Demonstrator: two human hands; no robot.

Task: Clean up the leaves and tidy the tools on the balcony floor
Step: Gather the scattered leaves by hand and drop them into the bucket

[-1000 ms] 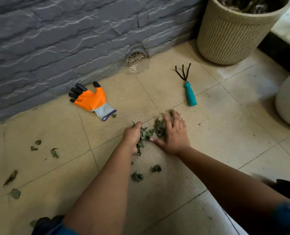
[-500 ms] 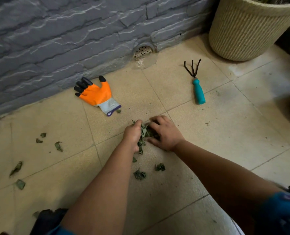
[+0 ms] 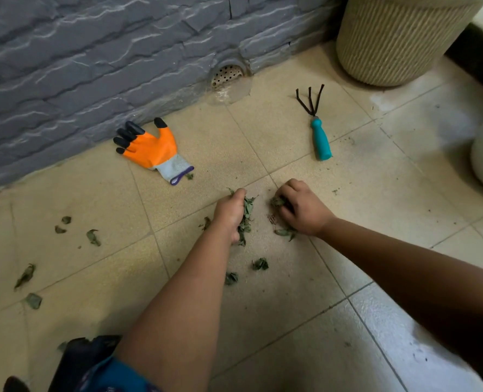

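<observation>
We are gathering dry leaves on the tiled balcony floor (image 3: 305, 306). Our left hand (image 3: 230, 212) curls around a bunch of leaves (image 3: 246, 219); our right hand (image 3: 301, 209) clenches a second clump (image 3: 277, 201). Next we would judge both handfuls need lifting away, then the scattered leaves (image 3: 93, 237) to the left collecting. The glove (image 3: 150, 149) and hand rake (image 3: 318, 130) lie untouched nearer the wall. Half a second ago the hands pressed together over one pile; now they sit apart
</observation>
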